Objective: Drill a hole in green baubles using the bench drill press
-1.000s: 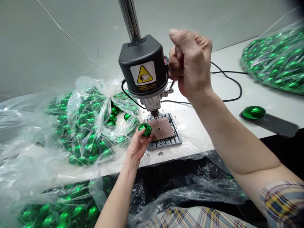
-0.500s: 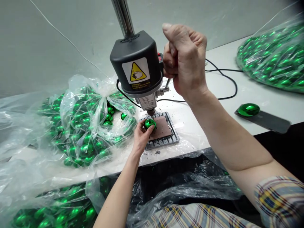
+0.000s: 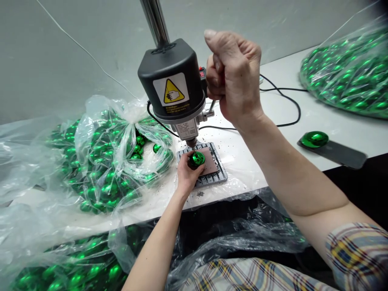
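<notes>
A shiny green bauble (image 3: 199, 158) is held between the thumb and fingers of my left hand (image 3: 188, 171), just below and in front of the chuck (image 3: 191, 142) of a small drill press (image 3: 171, 81). Under it lies a pinkish square board (image 3: 211, 161) on the slotted metal base (image 3: 222, 176), sprinkled with dark shavings. My right hand (image 3: 235, 72) is raised beside the motor housing, its fingers wrapped round the end of the feed lever (image 3: 213, 106). Most of that lever is hidden by the fist.
Clear plastic bags of green baubles stand to the left (image 3: 103, 161), back right (image 3: 348, 72) and lower left (image 3: 72, 262). Another bauble (image 3: 315, 139) rests on a dark phone (image 3: 345, 153) at the right. A black cable (image 3: 291, 123) loops over the white table.
My left hand has shifted slightly right and toward me with the bauble, which has turned in the fingers. My right hand stays raised at the lever.
</notes>
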Motion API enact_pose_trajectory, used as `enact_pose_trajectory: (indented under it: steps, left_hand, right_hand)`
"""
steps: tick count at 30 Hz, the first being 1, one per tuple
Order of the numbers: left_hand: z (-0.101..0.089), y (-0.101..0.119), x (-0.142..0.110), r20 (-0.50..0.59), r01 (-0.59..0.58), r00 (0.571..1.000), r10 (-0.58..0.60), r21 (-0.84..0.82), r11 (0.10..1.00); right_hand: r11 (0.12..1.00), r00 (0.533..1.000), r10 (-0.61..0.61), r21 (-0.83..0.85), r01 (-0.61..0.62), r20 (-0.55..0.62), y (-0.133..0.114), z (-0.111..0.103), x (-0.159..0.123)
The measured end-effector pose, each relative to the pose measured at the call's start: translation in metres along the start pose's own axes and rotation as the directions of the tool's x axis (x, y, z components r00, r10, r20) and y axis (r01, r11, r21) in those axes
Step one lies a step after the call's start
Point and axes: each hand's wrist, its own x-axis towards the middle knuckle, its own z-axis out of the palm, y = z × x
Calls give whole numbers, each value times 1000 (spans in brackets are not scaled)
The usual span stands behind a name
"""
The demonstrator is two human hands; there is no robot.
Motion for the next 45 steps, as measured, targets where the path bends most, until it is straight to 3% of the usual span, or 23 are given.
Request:
enact_pose_trajectory:
  steps: [7, 13, 18, 24, 29, 34, 36, 37, 39, 42, 45]
  left_hand:
    - [-1, -4, -2, 26, 52, 998, -49, -117, 992]
    - [1, -3, -2, 18, 54, 998, -52, -132, 990]
    - [0, -1, -2, 23, 53, 998, -50, -113, 992]
    - [-5, 9, -2, 2, -64, 998, 64, 43, 997]
    - [-6, 11, -2, 5, -100, 995, 100, 46, 994]
    - [-7, 9, -3, -3, -118, 993, 118, 24, 993]
    - [-7, 8, -2, -9, -122, 992, 123, 18, 992]
    - [-6, 7, -2, -11, -124, 992, 125, 18, 992]
    - [-3, 5, 0, -18, -127, 992, 127, 20, 992]
    - [2, 4, -1, -51, -92, 995, 91, -15, 996]
    - [-7, 15, -14, -72, -3, 997, -1, -52, 999]
  right_hand:
    - [991, 991, -125, -49, 128, 54, -1, -8, -19]
    - [946, 986, -164, -286, 152, -19, 1, -15, -49]
    - [931, 965, -259, -257, 259, 38, 12, -26, -65]
    - [889, 926, -355, -258, 377, 131, 27, -40, -77]
    - [847, 870, -455, -211, 488, 190, 36, -47, -82]
    - [757, 740, -613, -64, 651, 278, 44, -49, -85]
    - [737, 715, -634, -49, 674, 295, 42, -48, -85]
    - [751, 735, -617, -70, 657, 283, 40, -46, -84]
    - [816, 822, -533, -134, 562, 199, 30, -38, -75]
    - [928, 946, -323, -184, 325, 39, 12, -19, -47]
    - [988, 994, -100, -118, 95, -33, -1, -3, -15]
